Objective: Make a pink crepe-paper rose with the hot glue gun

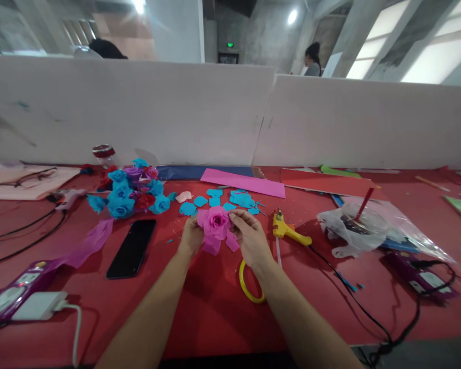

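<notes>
A pink paper rose faces me above the red table, held between both hands. My left hand grips it from the left side, its fingertips partly hidden behind the petals. On the other side, the thumb and fingers of my right hand pinch an outer petal. Loose pink pieces show below the bloom; whether they are attached, I cannot tell. Just behind lie several blue paper petals. Under my right wrist is a yellow ring-shaped handle, partly covered. A yellow glue gun rests right of my right hand.
Blue, red and purple paper flowers are bunched at left, near a black phone. Power strips and cords lie on both sides. A cup in a plastic bag stands at right. A white partition closes the back.
</notes>
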Demonstrator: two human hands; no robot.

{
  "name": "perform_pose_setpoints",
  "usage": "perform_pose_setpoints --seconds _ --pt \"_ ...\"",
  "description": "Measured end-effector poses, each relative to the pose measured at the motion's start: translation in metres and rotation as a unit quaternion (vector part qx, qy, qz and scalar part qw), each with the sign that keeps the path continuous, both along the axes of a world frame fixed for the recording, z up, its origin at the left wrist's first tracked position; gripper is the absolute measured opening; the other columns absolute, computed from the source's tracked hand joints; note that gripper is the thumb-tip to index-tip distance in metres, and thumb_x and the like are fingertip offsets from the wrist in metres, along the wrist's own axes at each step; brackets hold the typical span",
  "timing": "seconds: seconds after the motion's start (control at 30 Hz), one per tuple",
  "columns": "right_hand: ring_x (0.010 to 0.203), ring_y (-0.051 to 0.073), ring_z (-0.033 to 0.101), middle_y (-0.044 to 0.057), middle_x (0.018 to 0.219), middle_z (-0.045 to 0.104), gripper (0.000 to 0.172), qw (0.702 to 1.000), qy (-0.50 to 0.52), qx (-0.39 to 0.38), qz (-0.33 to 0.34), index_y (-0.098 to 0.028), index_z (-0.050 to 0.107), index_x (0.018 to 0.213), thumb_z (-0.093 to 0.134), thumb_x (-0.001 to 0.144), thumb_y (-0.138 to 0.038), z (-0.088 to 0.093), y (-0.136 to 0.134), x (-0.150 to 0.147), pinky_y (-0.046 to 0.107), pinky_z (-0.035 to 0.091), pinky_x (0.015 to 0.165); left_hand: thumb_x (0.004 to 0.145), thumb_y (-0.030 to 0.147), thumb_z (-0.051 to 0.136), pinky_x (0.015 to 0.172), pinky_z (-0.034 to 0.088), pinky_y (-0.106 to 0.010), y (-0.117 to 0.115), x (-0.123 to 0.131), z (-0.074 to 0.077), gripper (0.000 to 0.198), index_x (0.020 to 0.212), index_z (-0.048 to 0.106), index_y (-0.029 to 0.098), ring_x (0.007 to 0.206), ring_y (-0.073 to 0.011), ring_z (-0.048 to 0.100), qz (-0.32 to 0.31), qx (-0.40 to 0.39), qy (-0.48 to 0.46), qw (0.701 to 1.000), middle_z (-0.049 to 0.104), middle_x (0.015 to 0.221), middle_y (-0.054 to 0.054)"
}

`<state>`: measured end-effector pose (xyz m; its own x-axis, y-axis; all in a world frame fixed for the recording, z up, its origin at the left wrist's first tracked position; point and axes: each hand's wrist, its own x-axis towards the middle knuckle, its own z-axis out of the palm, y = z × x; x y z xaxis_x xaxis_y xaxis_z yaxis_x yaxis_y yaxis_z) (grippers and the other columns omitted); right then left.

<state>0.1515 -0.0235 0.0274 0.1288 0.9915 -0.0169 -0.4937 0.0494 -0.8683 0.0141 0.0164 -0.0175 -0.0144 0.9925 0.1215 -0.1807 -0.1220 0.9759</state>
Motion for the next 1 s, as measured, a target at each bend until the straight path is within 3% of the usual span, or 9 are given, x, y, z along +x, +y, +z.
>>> perform_pose_setpoints --seconds 0.23,0.37,0.53,0.63,0.73,0.87,1.0 --pt "0.058 0.009 0.049 -0.003 0.064 0.059 0.012 0.992 -0.090 0.053 -0.068 -0.020 0.066 0.073 0.069 0.069 -0.031 0.001 -0.001 0.001 0.023 0.041 0.059 0.058 0.017 0.062 0.070 0.049 -0.032 0.006 -0.005 -0.008 0.004 0.057 0.065 0.020 0.066 -0.0160 0.057 -0.028 0.026 0.026 0.999 0.065 0.065 0.000" --pt "0.056 0.009 0.049 -0.003 0.061 0.058 0.014 0.992 -0.089 0.057 -0.068 -0.020 0.065 0.073 0.067 0.072 -0.034 0.000 0.001 0.002 0.022 0.040 0.056 0.057 0.018 0.065 0.062 0.049 -0.029 0.003 -0.004 -0.005 0.002 0.058 0.064 0.020 0.061 -0.0144 0.054 -0.020 0.007 0.024 0.999 0.064 0.062 0.001" --pt "0.052 0.010 0.048 -0.003 0.055 0.057 0.017 0.992 -0.098 0.037 -0.077 -0.019 0.063 0.069 0.061 0.076 -0.035 -0.004 0.005 0.006 0.023 0.038 0.055 0.054 0.026 0.069 0.053 0.045 -0.025 0.002 -0.002 0.002 0.014 0.052 0.057 0.020 0.055 -0.0125 0.050 0.010 -0.009 0.011 1.000 0.059 0.054 0.002" --pt "0.059 0.010 0.051 -0.002 0.064 0.062 0.007 0.985 -0.155 0.037 -0.060 -0.019 0.067 0.070 0.064 0.069 -0.026 -0.011 0.008 0.006 0.024 0.040 0.060 0.055 0.027 0.068 0.050 0.042 -0.023 0.002 -0.001 0.002 0.014 0.052 0.056 0.020 0.051 -0.0103 0.046 0.018 -0.001 0.007 1.000 0.057 0.052 0.003" --pt "0.063 0.012 0.052 -0.001 0.071 0.065 0.015 0.983 -0.182 0.031 -0.013 -0.018 0.070 0.075 0.068 0.060 -0.021 -0.019 0.010 0.003 0.025 0.041 0.063 0.054 0.024 0.070 0.049 0.041 -0.023 0.000 0.000 0.001 0.016 0.050 0.056 0.019 0.050 -0.0101 0.044 0.023 0.004 0.014 1.000 0.055 0.050 0.003" --pt "0.063 0.014 0.055 -0.002 0.068 0.066 0.021 0.991 -0.122 0.042 0.034 -0.019 0.071 0.076 0.074 0.056 -0.025 -0.025 0.011 -0.002 0.028 0.044 0.065 0.057 0.022 0.069 0.061 0.048 -0.027 -0.001 0.003 0.001 0.006 0.058 0.064 0.019 0.063 -0.0149 0.055 0.042 0.047 0.037 0.997 0.063 0.061 0.000" --pt "0.062 0.015 0.056 -0.002 0.064 0.064 0.014 0.993 -0.089 0.074 0.036 -0.020 0.071 0.067 0.075 0.057 -0.028 -0.026 0.011 -0.002 0.029 0.045 0.063 0.060 0.021 0.069 0.070 0.049 -0.029 -0.003 0.005 -0.002 0.011 0.070 0.070 0.019 0.072 -0.0164 0.059 0.043 0.076 0.053 0.995 0.068 0.073 -0.001"
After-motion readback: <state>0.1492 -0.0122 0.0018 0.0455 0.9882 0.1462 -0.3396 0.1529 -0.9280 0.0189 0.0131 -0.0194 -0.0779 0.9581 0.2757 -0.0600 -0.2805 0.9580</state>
